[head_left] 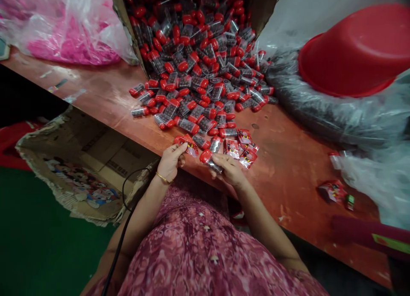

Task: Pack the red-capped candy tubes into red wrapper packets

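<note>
Between the thumb and fingers of my left hand (172, 160) is a small red printed packet (191, 146), held at the table's near edge. My right hand (229, 168) grips a small clear tube with a red cap (206, 156), tilted with its cap toward the left. The two hands are apart. Just beyond them, a large heap of similar red-capped tubes (201, 91) with dark contents spreads over the table. Several flat red packets (240, 147) lie right of my right hand, some overlapping.
The heap spills from a cardboard box (128, 31). Another torn carton (96, 159) stands below the table's left edge. A red bucket (355, 52) rests upside down on a plastic bag (320, 112). Pink items fill a clear bag (73, 44). A black cable (123, 236) hangs by my left arm.
</note>
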